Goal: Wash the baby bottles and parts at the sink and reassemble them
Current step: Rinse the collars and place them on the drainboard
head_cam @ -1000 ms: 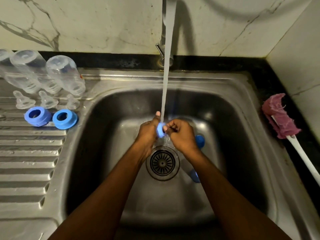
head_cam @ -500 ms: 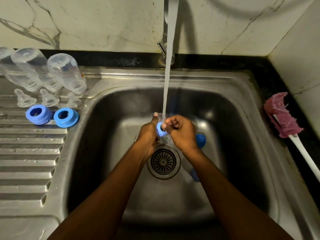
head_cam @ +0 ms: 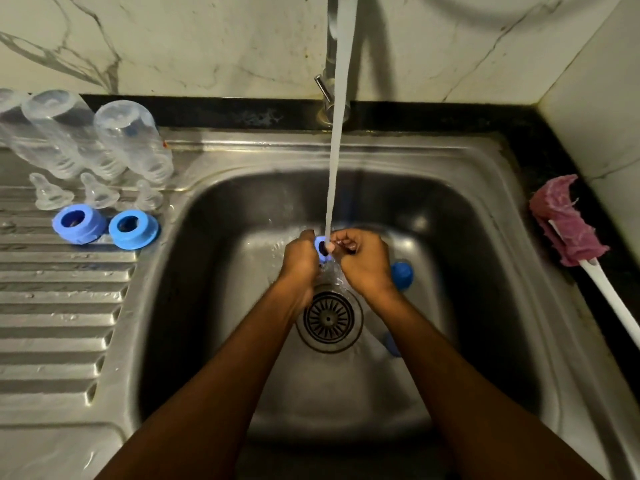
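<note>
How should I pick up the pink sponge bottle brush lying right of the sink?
Take the pink sponge bottle brush by its white plastic handle, coming from above: the handle lies flat, slim and bare, angled toward you.

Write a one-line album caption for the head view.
Left hand and right hand rinse a blue ring under running water; clear bottles, teats and two more rings sit on the drainboard.

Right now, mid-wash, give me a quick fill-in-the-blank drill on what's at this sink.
1. The left hand and right hand hold a blue ring under running ____.
2. ____ clear bottles stand inverted on the draining board.
3. Near them lie ____ loose blue rings.
4. The pink brush lies ____ of the sink.
Missing: water; three; two; right.
</note>
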`<state>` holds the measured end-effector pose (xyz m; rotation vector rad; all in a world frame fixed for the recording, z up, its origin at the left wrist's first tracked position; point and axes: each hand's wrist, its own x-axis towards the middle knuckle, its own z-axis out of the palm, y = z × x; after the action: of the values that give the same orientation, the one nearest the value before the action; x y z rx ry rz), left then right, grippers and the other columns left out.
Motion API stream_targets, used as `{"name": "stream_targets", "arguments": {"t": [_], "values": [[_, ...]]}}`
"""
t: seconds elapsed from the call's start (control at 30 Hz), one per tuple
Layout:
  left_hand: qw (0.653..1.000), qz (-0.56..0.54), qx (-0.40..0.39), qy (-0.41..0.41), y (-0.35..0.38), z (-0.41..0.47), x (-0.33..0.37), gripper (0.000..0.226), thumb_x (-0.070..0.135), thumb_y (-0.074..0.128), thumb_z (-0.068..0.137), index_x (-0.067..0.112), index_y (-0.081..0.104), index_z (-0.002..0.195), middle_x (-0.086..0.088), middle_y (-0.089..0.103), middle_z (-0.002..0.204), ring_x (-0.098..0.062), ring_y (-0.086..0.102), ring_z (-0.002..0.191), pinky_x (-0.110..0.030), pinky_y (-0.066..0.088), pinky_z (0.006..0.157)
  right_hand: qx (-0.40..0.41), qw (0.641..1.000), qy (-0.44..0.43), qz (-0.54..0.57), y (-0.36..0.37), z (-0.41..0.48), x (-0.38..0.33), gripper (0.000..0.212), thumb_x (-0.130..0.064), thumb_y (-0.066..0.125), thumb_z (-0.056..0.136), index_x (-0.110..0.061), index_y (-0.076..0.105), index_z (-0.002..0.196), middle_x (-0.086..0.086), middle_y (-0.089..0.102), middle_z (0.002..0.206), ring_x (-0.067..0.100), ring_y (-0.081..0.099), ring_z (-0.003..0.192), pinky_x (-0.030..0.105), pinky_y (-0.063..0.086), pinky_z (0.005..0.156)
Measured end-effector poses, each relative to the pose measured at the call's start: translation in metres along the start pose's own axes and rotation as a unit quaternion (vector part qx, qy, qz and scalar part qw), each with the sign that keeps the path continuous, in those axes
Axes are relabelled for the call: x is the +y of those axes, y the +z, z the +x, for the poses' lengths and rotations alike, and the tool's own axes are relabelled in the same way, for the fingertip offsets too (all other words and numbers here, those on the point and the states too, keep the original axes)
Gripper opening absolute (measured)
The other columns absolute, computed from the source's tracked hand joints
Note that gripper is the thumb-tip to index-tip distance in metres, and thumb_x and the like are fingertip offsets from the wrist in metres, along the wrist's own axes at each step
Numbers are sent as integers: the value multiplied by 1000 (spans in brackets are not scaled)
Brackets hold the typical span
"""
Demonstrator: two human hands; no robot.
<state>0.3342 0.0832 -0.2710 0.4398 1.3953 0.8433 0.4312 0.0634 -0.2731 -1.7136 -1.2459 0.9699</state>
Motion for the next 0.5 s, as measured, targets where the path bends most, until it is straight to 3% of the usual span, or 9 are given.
{"name": "stream_targets", "arguments": {"t": [0.13,0.2,0.27,0.33,0.43,0.5], "values": [[999,22,-37,-22,-10,4,8,51,60,48,95,14,63,79,-6,60,65,-15,46,52,-23,34,45,10,1000,1,4,-3,3,4,4,-19,74,85,-17,71,85,-5,69,80,12,66,78,23,52,74],[993,70,-96,-24,-16,7,9,52,64,47,93,15,64,87,-6,57,68,-13,41,49,-22,29,43,18,1000,-12,-9,-1,3,6,7,-12,71,86,-17,70,83,-4,68,80,13,65,79,14,48,71],[984,110,-140,-19,-19,8,7,36,46,43,102,16,63,97,-4,53,72,-10,38,50,-23,26,46,46,998,-29,-8,1,4,6,15,-1,68,84,-16,71,86,-5,64,84,10,61,78,3,42,67],[982,100,-155,-36,-18,7,7,24,26,40,101,15,61,99,-5,50,74,-9,36,49,-23,24,46,50,998,-40,-11,2,4,5,24,4,67,81,-19,71,85,-9,62,85,7,60,79,4,44,71],[994,46,-82,-50,-10,5,6,27,18,40,95,12,62,82,-6,47,60,-12,34,40,-21,24,42,39,998,-32,32,2,6,6,25,1,69,80,-23,70,83,0,71,90,16,68,86,25,55,81],[999,23,-15,-45,-9,7,3,32,22,44,99,11,63,76,-5,55,55,-12,39,40,-20,29,41,36,998,-40,13,0,5,5,18,0,70,82,-17,73,86,-2,68,91,13,66,84,17,52,77]]}}
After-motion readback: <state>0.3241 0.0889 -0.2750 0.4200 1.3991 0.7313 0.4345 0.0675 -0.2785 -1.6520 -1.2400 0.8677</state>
